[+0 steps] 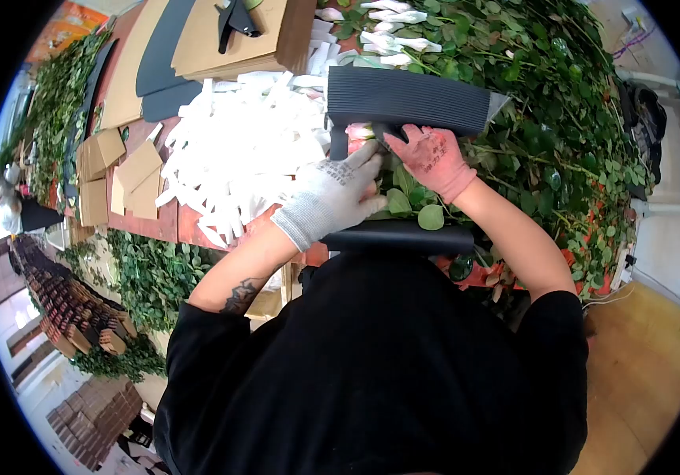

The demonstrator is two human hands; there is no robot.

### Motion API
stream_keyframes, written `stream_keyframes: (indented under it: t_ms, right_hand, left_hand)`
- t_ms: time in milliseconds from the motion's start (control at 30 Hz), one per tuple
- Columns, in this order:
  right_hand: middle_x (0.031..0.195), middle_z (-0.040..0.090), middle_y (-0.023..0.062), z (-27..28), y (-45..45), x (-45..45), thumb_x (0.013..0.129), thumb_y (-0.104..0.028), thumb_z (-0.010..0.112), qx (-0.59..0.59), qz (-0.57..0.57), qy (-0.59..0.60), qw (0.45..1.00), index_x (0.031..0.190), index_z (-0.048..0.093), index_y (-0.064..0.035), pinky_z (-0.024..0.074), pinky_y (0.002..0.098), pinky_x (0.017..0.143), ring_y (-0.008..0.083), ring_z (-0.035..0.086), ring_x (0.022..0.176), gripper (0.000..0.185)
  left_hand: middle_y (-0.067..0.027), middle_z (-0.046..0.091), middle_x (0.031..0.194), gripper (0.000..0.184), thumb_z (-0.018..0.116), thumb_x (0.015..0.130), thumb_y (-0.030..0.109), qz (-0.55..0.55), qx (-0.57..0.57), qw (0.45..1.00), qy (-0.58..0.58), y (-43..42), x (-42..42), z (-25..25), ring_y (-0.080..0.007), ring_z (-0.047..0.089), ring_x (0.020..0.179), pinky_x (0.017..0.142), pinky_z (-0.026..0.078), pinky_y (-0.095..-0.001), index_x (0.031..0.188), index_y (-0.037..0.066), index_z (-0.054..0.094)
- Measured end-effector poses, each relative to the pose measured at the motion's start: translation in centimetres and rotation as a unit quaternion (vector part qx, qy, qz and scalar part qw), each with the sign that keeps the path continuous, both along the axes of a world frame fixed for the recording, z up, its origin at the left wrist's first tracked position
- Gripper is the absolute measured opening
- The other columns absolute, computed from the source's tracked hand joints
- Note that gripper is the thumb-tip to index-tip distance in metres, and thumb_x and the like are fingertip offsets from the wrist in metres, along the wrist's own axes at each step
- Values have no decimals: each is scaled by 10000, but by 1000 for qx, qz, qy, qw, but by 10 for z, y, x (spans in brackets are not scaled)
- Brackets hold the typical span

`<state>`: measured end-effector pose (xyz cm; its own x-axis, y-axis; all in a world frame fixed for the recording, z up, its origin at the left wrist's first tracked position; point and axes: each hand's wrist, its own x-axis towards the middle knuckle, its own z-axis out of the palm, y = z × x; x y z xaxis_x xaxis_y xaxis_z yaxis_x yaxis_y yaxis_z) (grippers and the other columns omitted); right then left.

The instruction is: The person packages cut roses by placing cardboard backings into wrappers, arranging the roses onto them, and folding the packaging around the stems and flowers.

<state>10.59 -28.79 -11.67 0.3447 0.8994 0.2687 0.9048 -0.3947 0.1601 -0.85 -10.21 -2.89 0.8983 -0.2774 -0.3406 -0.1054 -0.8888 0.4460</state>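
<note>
Densely, leafy stems (pixel 549 150) crowd the reddish table (pixel 158 226) (beside black cardboard (pixel 407 99)).

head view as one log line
left hand, white glove: at pink roses | right hand, pink glove: at ribbed dark sheet | nearby: white strips

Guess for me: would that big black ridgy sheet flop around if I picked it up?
The black ridged sheet would probably stay fairly stiff along its lines, because its long edges look smooth, without sagging. It might bend more easily across those ridges, which look like fold lines. It's likely light for its size, since it looks like a thin sheet.
</note>
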Motion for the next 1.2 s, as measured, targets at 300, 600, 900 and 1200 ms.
stream_keyframes:
  t_ms: [300, 600, 900, 1200]
  right_hand:
    - [867, 587, 50, 12, 1, -5, 842, -237, 496, -5, -22, 42, 999, 1032, 627, -263, 449, 318, 618, 199, 603, 732, 233]
    - [1159, 595, 29, 90, 4, -34, 859, -266, 525, -119, -157, 135, 971, 1202, 584, -199, 429, 323, 865, 192, 594, 1005, 355]
    - [1184, 577, 84, 125, -112, -87, 663, -151, 746, 187, -162, 261, 933, 1129, 593, -111, 406, 385, 942, 262, 555, 1065, 493]
    - [1220, 504, 115, 143, -85, -121, 663, -273, 747, 90, -136, 598, 784, 1179, 547, -100, 395, 454, 949, 314, 479, 1121, 580]
  left_hand:
    - [-145, 324, 1465, 672, 567, 860, 412, 8, -15, 1000, -18, 4, -4, -18, -332, 558, 1113, 938, 455, -383, 1360, -3, 394]
    - [-150, 563, 1258, 322, 501, 903, 171, -55, -118, 991, 2, 48, 29, -28, -285, 576, 1107, 955, 452, -329, 1191, 71, 604]
    - [-179, 655, 1033, 311, 566, 857, 145, 32, -104, 993, 46, 79, -48, -1, -251, 654, 896, 808, 492, -360, 1149, 50, 623]
    - [23, 525, 704, 384, 576, 922, 386, 257, -441, 789, 343, 49, -127, -1, -33, 445, 511, 462, 368, -168, 1016, 14, 599]
